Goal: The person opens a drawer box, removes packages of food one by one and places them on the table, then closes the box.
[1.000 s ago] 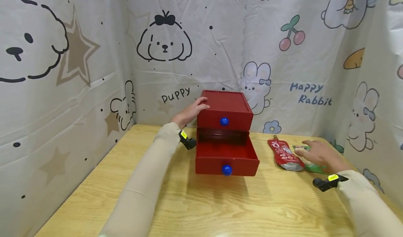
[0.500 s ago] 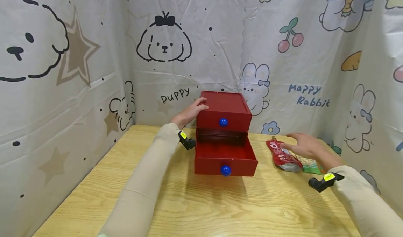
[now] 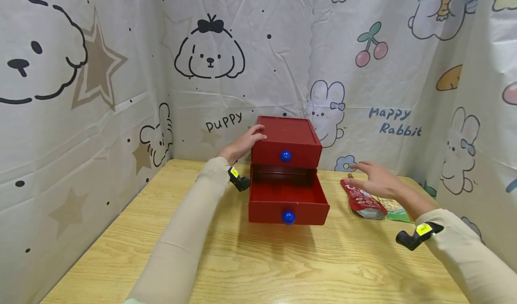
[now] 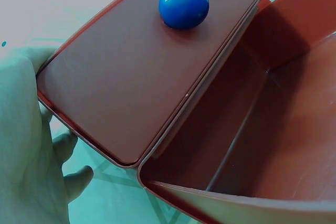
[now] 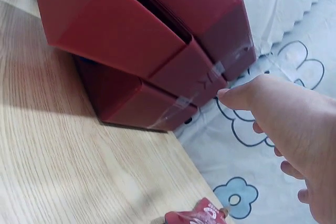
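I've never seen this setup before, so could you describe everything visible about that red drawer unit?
The red drawer unit stands upright on the table, near the patterned curtain. It is boxy and slightly shiny, perhaps plastic, with a shallow rim around its top. The right wrist view shows three tiers with round blue knobs and clear tape along the side. The middle drawer is pulled out; the top one is closed. The person's left hand touches its upper left edge.

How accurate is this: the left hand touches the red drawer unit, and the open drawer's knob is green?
No: the knob on the open drawer is blue, not green, as the head view shows. The left hand does touch the red drawer unit.
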The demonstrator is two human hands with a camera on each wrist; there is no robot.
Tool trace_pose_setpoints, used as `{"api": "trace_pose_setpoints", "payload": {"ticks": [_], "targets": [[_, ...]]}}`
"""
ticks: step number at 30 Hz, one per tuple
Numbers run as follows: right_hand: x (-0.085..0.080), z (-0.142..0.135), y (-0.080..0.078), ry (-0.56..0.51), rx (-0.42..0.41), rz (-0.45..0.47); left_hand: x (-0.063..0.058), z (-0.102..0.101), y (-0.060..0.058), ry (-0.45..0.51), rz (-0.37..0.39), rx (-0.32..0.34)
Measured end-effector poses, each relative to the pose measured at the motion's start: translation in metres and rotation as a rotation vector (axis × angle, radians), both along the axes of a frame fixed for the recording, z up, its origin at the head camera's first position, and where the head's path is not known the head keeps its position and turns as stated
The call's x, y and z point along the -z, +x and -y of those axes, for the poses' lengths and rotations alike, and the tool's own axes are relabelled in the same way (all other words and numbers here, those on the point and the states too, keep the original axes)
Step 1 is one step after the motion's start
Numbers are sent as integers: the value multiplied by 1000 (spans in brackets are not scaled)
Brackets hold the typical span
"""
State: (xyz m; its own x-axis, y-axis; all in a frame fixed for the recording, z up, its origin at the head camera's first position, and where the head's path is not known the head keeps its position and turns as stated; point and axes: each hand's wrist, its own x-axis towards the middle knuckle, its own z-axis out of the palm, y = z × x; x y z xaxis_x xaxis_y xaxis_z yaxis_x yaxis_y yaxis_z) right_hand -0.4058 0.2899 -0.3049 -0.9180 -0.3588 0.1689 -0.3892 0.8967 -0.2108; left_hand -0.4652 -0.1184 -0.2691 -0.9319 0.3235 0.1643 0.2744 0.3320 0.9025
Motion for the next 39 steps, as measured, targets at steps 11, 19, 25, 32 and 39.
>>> {"api": "trace_pose_setpoints", "payload": {"ticks": [11, 19, 25, 32, 39], "targets": [[-18, 22, 20, 2, -31, -7, 2, 2, -1, 11, -14, 8], [-32, 49, 39, -13, -131, -59, -2, 2, 0, 25, -26, 11], [-37, 67, 51, -23, -160, -64, -1, 3, 0, 11, -5, 8], [-38, 87, 65, -75, -238, -67, 0, 1, -1, 18, -9, 12], [-40, 113, 80, -85, -310, -72, 1, 0, -2, 23, -5, 12]]}}
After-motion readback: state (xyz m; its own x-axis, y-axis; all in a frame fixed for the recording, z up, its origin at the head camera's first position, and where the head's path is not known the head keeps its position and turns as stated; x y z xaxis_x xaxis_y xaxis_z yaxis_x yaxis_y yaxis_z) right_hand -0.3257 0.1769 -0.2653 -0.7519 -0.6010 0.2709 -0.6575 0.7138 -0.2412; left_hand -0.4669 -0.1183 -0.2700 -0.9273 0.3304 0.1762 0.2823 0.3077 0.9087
